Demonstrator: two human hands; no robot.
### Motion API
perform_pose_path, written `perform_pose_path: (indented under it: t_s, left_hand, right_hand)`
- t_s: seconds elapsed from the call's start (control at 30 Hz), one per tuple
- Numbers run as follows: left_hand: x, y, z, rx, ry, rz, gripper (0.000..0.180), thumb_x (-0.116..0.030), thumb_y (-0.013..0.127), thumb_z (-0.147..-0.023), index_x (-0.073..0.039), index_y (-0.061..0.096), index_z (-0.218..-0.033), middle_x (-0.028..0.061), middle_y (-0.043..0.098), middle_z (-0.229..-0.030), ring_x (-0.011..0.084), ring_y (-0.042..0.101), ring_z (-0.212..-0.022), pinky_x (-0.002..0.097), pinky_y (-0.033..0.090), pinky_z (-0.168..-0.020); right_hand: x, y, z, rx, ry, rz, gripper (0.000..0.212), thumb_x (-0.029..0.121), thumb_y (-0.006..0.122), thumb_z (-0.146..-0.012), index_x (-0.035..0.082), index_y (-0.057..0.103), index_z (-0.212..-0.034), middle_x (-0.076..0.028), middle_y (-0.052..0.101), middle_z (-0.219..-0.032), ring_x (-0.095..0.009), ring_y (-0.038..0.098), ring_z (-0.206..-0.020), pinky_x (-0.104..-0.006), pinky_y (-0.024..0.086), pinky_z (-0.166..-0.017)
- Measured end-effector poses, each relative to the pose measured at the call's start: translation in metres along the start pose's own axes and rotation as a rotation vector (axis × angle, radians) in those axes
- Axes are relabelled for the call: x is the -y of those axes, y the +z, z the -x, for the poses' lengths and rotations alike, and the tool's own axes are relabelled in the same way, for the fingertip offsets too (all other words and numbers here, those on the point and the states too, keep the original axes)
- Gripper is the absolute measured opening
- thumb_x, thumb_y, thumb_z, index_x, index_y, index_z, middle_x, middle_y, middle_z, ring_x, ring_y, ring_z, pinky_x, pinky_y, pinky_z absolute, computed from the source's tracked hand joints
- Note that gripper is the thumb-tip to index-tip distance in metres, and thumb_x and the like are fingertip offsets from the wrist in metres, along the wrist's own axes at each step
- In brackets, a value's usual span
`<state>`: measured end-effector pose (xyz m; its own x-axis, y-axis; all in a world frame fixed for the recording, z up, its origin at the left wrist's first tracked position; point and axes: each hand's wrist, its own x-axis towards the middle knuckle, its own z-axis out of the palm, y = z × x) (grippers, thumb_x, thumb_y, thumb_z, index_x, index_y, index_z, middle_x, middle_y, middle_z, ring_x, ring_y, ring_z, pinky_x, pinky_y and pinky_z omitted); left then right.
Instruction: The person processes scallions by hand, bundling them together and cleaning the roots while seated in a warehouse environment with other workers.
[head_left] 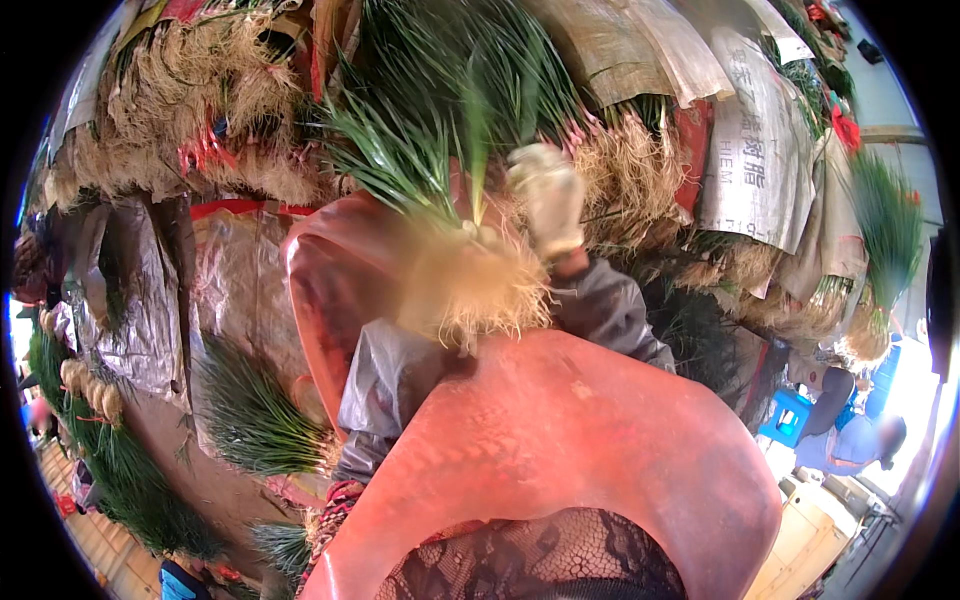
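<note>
A bunch of spring onions (490, 290) is over my lap, its pale roots toward me and its green leaves pointing away. Motion blurs its left side. My right hand (548, 200), in a pale, soiled glove, is raised at the right of the stems. Its fingers look curled in, and what they hold, if anything, does not show. A blurred green stalk (477, 130) stands close to its left. The grey left sleeve (390, 385) runs up to the roots, which hide my left hand and its fingers. A salmon-coloured apron (600, 410) covers my lap.
Rooted spring onions (625, 165) are heaped ahead, partly under sacking (760, 150). More root bundles (200, 90) lie at the far left. Loose bunches (260, 410) rest on the ground to my left. At the right are a blue stool (785, 415) and a person (850, 445).
</note>
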<state>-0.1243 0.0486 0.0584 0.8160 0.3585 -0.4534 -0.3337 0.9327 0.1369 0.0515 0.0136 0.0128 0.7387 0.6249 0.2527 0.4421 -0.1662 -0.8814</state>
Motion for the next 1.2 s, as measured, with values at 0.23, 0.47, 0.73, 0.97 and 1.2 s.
perform_pose_path:
  t_s: [0.23, 0.47, 0.73, 0.97, 1.2]
  left_hand:
    - [-0.002, -0.020, 0.005, -0.037, -0.047, 0.025, 0.018, -0.019, 0.059, -0.086, -0.004, 0.057, -0.098, 0.0116, 0.059, -0.098, 0.0262, 0.060, -0.090, 0.0415, 0.050, -0.086]
    - [-0.013, -0.021, 0.008, -0.128, -0.052, -0.018, 0.023, -0.022, 0.060, -0.085, -0.004, 0.057, -0.099, 0.0119, 0.060, -0.097, 0.0268, 0.061, -0.090, 0.0440, 0.052, -0.085]
    - [-0.015, 0.002, 0.013, 0.504, 0.182, 0.038, 0.024, -0.023, 0.059, -0.085, -0.007, 0.046, -0.098, 0.0061, 0.050, -0.086, 0.0241, 0.053, -0.085, 0.0438, 0.052, -0.078]
    - [-0.001, -0.021, -0.003, 0.118, 0.060, 0.059, 0.036, -0.021, 0.059, -0.087, -0.004, 0.056, -0.119, 0.0105, 0.061, -0.101, 0.0279, 0.061, -0.094, 0.0488, 0.051, -0.088]
    - [-0.012, -0.018, 0.000, -0.026, 0.027, -0.028, 0.026, -0.017, 0.058, -0.088, 0.001, 0.061, -0.107, 0.0111, 0.065, -0.094, 0.0241, 0.063, -0.088, 0.0425, 0.053, -0.084]
  right_hand:
    - [-0.010, -0.072, 0.016, 0.699, 0.055, 0.911, 0.040, 0.039, 0.051, -0.092, 0.011, 0.058, -0.120, -0.009, 0.056, -0.129, -0.025, 0.062, -0.105, -0.0402, 0.050, -0.089]
    - [0.007, -0.006, 0.008, 0.786, -0.170, -0.212, 0.043, 0.016, 0.061, -0.085, 0.005, 0.055, -0.127, -0.015, 0.059, -0.125, -0.024, 0.065, -0.100, -0.0327, 0.052, -0.085]
    - [-0.043, -0.064, 0.017, 1.454, -0.047, 0.834, 0.025, 0.026, 0.057, -0.082, 0.011, 0.067, -0.099, -0.012, 0.068, -0.087, -0.033, 0.065, -0.085, -0.0402, 0.052, -0.067]
    - [0.011, -0.039, -0.051, 0.480, -0.142, 0.877, 0.033, 0.038, 0.055, -0.091, 0.007, 0.066, -0.091, -0.018, 0.068, -0.085, -0.033, 0.067, -0.075, -0.0417, 0.053, -0.061]
    - [0.006, -0.030, -0.069, 0.631, 0.475, -0.310, 0.022, 0.024, 0.069, -0.085, 0.002, 0.067, -0.089, -0.004, 0.065, -0.077, -0.011, 0.060, -0.060, -0.0229, 0.048, -0.054]
